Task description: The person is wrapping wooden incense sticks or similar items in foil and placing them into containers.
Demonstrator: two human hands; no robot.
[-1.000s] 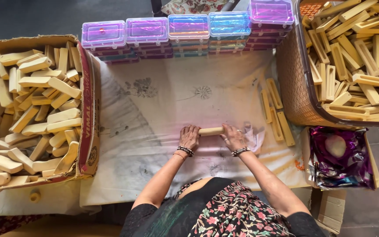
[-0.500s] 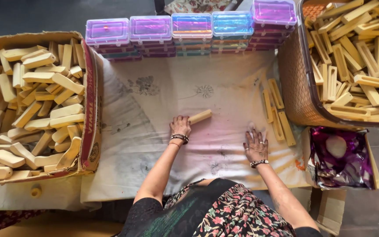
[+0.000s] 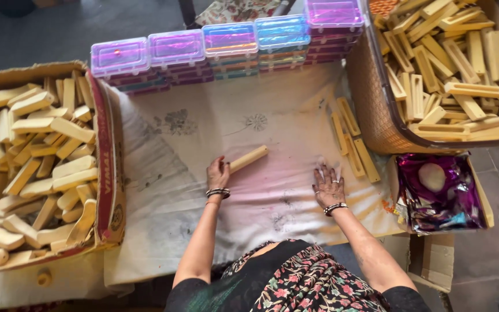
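Home workshop: cartons of wooden blocks (image 3: 36, 167), stacked plastic cases (image 3: 226, 43).

The block (image 3: 248, 159) in my left hand (image 3: 218, 172) is pale, matt wood. Under my right hand (image 3: 327, 186) the cloth (image 3: 272, 127) is stained and creased. Beyond it, glossy plastic cases (image 3: 229, 40); right, crinkled shiny foil (image 3: 440, 196).

A pale wooden block (image 3: 248, 158), long and smooth with rounded edges, is lying tilted on the stained white cloth (image 3: 272, 115), its far end pointing up and to the right. The left hand (image 3: 218, 172) is gripping its near end, while the right hand (image 3: 326, 185) is pressing flat on the cloth, well apart from it.
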